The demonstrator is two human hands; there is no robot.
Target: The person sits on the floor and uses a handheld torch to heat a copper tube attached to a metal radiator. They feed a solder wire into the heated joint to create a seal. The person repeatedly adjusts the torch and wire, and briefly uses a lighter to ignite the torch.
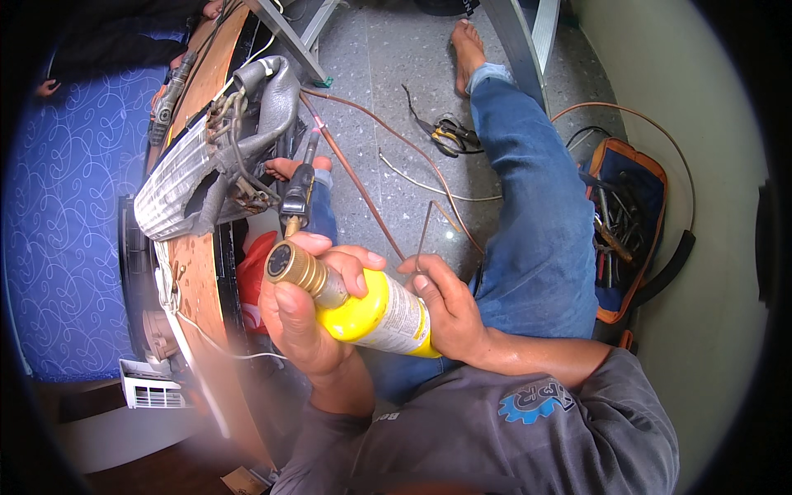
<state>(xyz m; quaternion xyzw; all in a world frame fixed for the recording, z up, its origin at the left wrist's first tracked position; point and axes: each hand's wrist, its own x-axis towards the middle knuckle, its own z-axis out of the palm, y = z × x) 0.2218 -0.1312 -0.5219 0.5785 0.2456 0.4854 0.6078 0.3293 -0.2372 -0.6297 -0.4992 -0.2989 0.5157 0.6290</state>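
Note:
My left hand [309, 326] is wrapped around the neck of a hand torch [299, 198] with a brass knob and a yellow gas cylinder [375, 313]. The torch's nozzle points away from me, with a faint pinkish glow near its tip. Beside the cylinder's base, my right hand [450, 309] pinches a thin bent brazing rod [426, 231]. A copper pipe [351, 177] slants across the floor, its far end close to the nozzle. Left of the torch stands a finned air-conditioner coil [177, 177] with bent copper tubes and grey foam insulation.
An orange-edged tool bag [623, 239] lies at right by the wall. Ladder legs [289, 37] stand ahead. Pliers [450, 136] and loose tubing lie on the grey floor. At left are a wooden board [202, 289] and a blue mattress [74, 223]; another person's hand [48, 87] shows there.

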